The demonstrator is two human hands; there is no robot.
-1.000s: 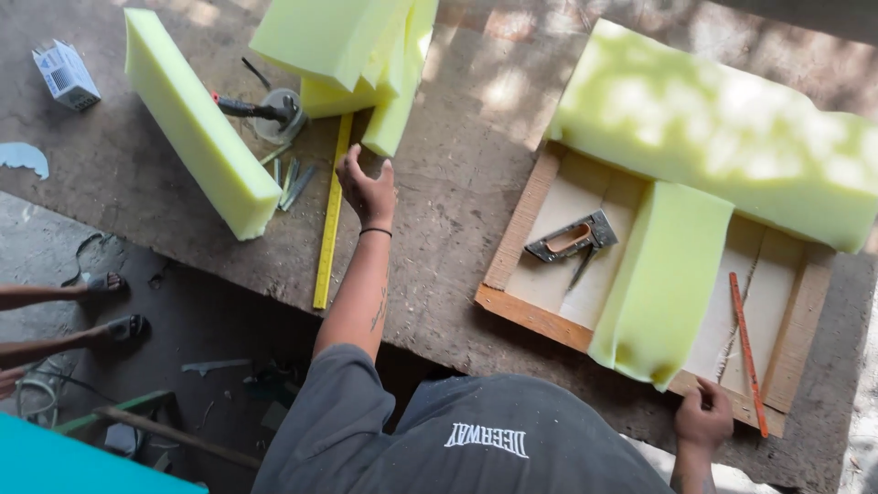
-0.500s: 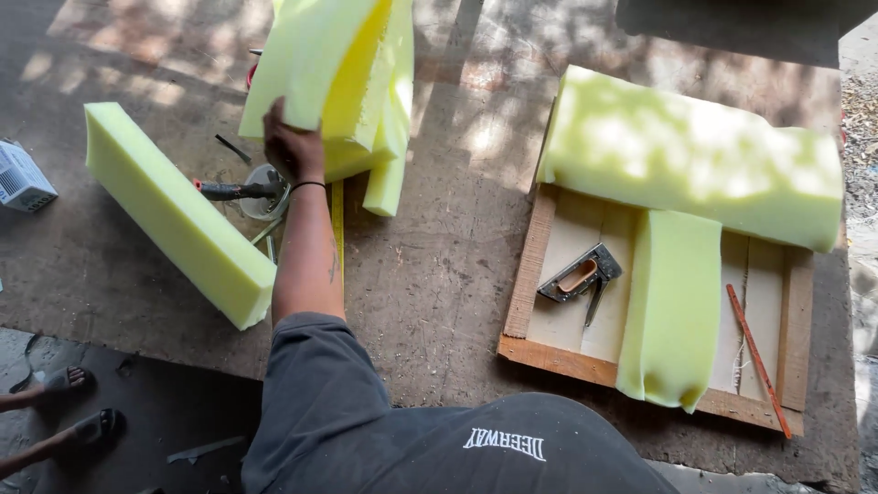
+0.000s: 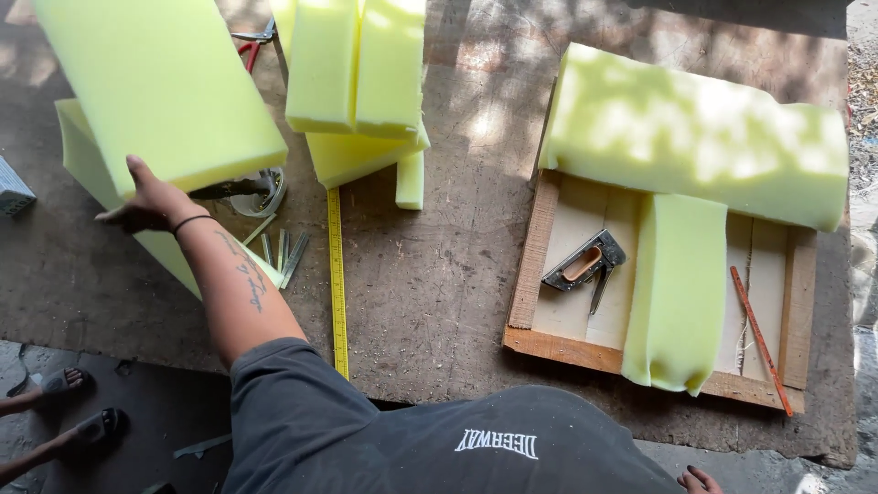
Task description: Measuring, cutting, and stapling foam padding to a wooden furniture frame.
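My left hand grips the lower edge of a thick yellow-green foam slab, held tilted above the left of the worktable. Under it lies a longer foam block. A stack of foam pieces stands just right of the slab. Only the fingertips of my right hand show at the bottom edge, below the wooden frame; whether they hold anything is hidden. Inside the frame lie a metal staple gun and a folded foam strip. A large foam slab covers the frame's far side.
A yellow measuring tape runs down the table's middle. Staple strips and a tape roll lie near my left wrist. Red-handled snips sit at the top. An orange pencil rests in the frame. Another person's sandalled feet show lower left.
My left hand went from the tape measure up to the foam stack, then drew one slab off it to the left. My right hand left the frame's corner and dropped to the bottom edge.
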